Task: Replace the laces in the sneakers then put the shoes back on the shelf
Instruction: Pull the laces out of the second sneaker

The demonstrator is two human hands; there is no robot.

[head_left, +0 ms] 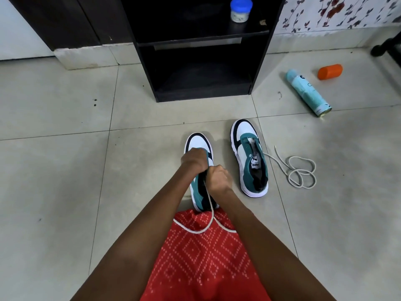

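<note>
Grey tile floor (54, 105) is filling the left side, w/ a few dark specks on it. Near centre, one sneaker (196, 141) is sitting on the floor, toe pointing away, heel end meeting the red patterned cloth (206, 257) over the person's lap. Over its front the left hand (194, 160) is curling down, gripping the upper & hiding the eyelets. Just behind, touching it, the right hand (218, 178) is closing into a fist, pinching a white lace (211, 211) that is looping down onto the cloth. Behind, a black shelf unit (145, 61) is standing w/ its lower bay open; a blue-lidded jar (240, 9) is sitting on the upper board. Right of the hands, the 2nd sneaker (249, 157) is lying apart from the first. A loose lace (301, 172) is coiling on the floor beside it, one end reaching its side. Further back & right, a teal spray can (308, 93) is lying on its side, an orange cap (329, 71) near it, not touching.
</note>
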